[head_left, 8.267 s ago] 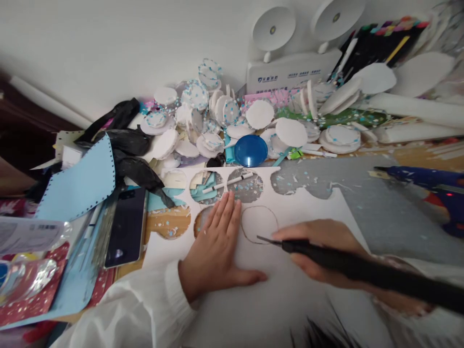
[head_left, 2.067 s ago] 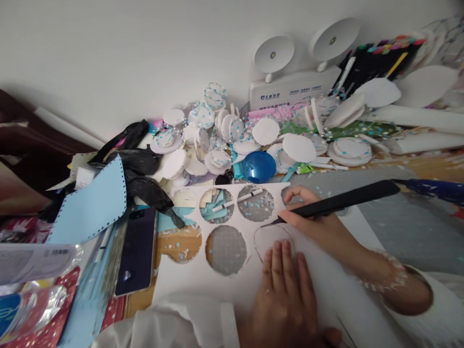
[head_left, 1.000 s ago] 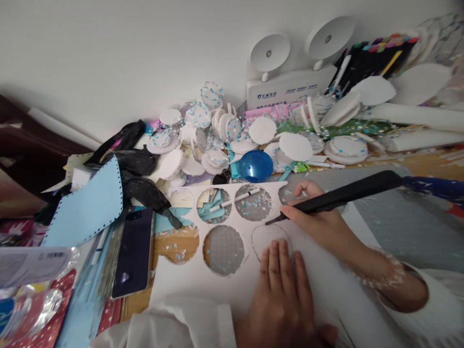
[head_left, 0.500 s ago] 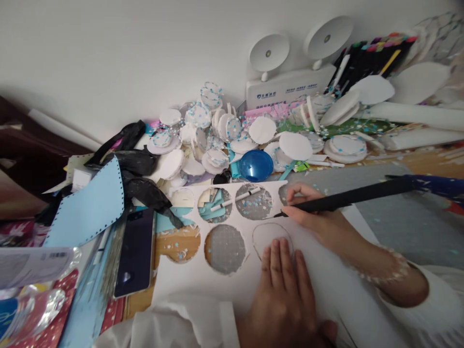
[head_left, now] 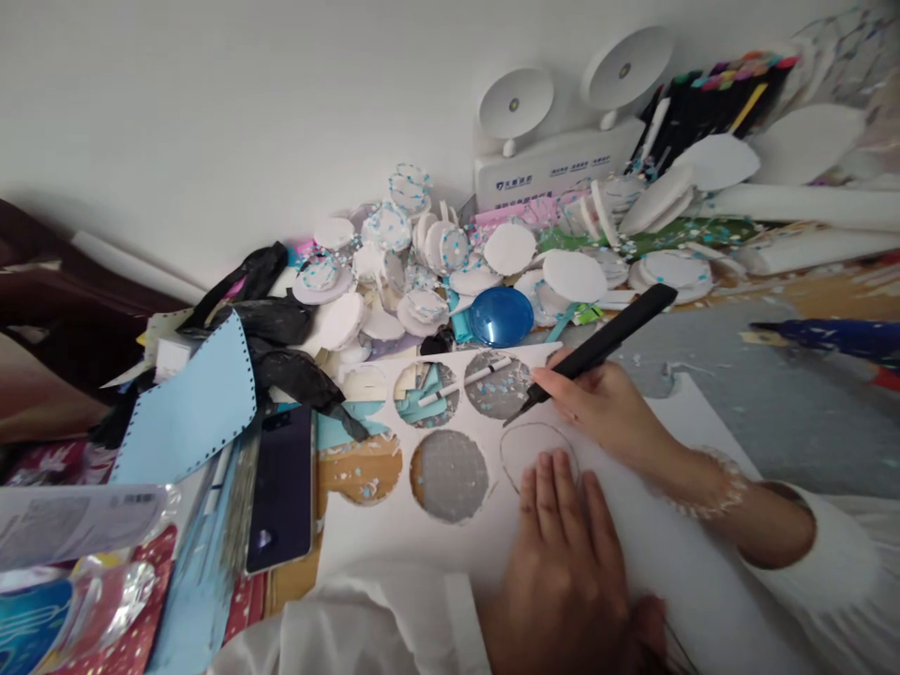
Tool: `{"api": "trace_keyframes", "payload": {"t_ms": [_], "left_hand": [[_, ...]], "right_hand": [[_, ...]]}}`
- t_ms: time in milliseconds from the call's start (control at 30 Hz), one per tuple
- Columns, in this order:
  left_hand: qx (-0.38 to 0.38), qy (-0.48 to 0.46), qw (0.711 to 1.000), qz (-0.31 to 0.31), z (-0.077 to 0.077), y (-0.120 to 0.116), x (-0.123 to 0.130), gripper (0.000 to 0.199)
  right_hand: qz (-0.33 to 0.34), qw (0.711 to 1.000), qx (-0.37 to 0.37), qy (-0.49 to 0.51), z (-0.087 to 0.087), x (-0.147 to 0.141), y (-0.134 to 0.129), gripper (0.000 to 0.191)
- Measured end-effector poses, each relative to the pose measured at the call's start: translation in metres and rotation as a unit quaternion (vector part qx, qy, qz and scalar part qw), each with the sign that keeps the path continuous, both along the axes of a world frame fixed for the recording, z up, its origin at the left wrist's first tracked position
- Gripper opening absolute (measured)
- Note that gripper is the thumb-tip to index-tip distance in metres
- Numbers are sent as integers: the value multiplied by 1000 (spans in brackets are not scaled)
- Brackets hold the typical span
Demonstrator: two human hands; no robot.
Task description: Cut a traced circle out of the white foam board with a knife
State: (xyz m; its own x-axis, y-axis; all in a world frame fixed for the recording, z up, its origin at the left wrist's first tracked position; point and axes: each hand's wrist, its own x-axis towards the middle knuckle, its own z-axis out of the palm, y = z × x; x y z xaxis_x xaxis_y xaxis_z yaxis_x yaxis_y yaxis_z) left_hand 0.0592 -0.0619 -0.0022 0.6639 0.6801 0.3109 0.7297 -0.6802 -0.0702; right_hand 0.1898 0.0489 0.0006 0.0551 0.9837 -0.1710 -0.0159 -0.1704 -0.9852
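Note:
My right hand [head_left: 597,398] grips a slim black craft knife [head_left: 601,337], its handle slanting up to the right. Its dark tip points down at the white foam board [head_left: 414,553], close to the upper left of a drawn circle [head_left: 524,441]; whether it touches the board I cannot tell. My left hand [head_left: 566,553] lies flat on the board, fingers stretched out, with the fingertips over the lower part of that circle. Several round holes are cut through the board left of and above the circle, and a grey mat [head_left: 450,473] shows through one of them.
Behind the board lie piled white discs [head_left: 510,248] and a blue round lid [head_left: 502,316]. A phone [head_left: 281,487], a black plastic bag [head_left: 299,375] and light blue card [head_left: 189,403] are on the left. A dark blue tool [head_left: 836,337] rests at right; markers [head_left: 717,103] stand behind.
The craft knife's tip has moved left to the circle's upper left, and its handle has swung up steeper. My left hand stays flat on the board. The view has shifted slightly.

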Motion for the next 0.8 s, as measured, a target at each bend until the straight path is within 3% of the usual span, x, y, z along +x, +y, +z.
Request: {"api": "trace_keyframes", "payload": {"t_ms": [467,800], "left_hand": [[10,3,1000,-2,0,3,0,69],[14,-4,1000,1,-1,1,1,69]], "right_hand": [[-18,997,49,-62,3,-2,-1,29],[42,991,82,-97,-7,1,-5,25]]}}
